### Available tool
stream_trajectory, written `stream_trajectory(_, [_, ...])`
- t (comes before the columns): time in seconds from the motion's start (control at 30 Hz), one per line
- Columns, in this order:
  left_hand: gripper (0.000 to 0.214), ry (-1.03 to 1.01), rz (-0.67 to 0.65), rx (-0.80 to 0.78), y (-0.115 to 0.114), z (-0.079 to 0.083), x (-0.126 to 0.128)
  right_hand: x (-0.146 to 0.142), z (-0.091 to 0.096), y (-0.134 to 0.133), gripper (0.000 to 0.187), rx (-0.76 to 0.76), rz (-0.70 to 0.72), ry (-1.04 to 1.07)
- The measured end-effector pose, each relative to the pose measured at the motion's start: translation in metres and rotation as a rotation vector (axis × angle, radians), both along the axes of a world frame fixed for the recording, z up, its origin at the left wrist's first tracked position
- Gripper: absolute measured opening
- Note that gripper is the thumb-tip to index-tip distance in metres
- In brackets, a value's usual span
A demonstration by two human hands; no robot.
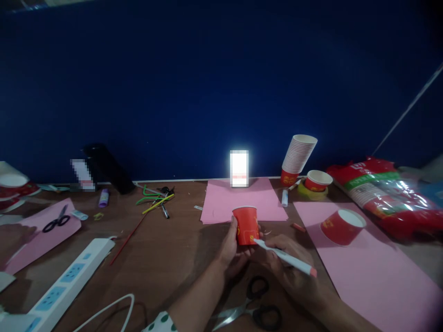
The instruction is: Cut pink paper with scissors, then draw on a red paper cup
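red paper cup [245, 226] upright at table centre, inside not visible, left hand [230, 249] fingers wrapped on its 9 o'clock side, right hand [289, 269] gripping white marker [287, 259], tip on cup wall, tipped cup [342, 227] on pink sheet [374, 276] at 3 o'clock, cup stack [298, 157] at 1 o'clock

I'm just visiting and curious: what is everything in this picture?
held cup: one, red, table centre
marker: one, white, pink end, tip at held cup
cup stack: one, white and red, tilted, back right
loose cups: two, red, right side
paper: three sheets, pink, left, centre, right
scissors: two, black handles, front and left
power strip: one, white, front left
glue stick: one, purple, back left
bag: one, red, far right
left hand: grips held cup
right hand: holds marker
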State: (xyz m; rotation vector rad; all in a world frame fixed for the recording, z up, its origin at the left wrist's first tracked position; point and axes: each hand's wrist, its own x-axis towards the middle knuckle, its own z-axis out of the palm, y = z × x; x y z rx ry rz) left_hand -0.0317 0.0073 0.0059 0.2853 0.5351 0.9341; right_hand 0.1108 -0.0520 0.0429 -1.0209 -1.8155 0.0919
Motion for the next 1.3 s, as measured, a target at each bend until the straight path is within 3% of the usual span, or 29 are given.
stream_trajectory(0.3, [0.061, -0.056, 0.005, -0.032, 0.001, 0.002, 0.0, 0.0, -0.005, 0.0, 0.011, 0.01, 0.019, 0.009])
stream_trajectory(0.63, [0.066, 0.008, -0.026, -0.033, 0.002, -0.005, -0.002, 0.003, 0.011, -0.003, 0.011, -0.114, -0.059, 0.027])
stream_trajectory(1.0, [0.064, 0.023, -0.005, 0.042, 0.002, -0.005, 0.0, -0.001, 0.0, 0.003, 0.012, -0.011, 0.004, 0.036])
stream_trajectory(1.3, [0.067, 0.052, -0.024, 0.069, -0.001, -0.003, 0.003, 0.0, -0.006, 0.001, 0.014, -0.047, 0.02, -0.005])
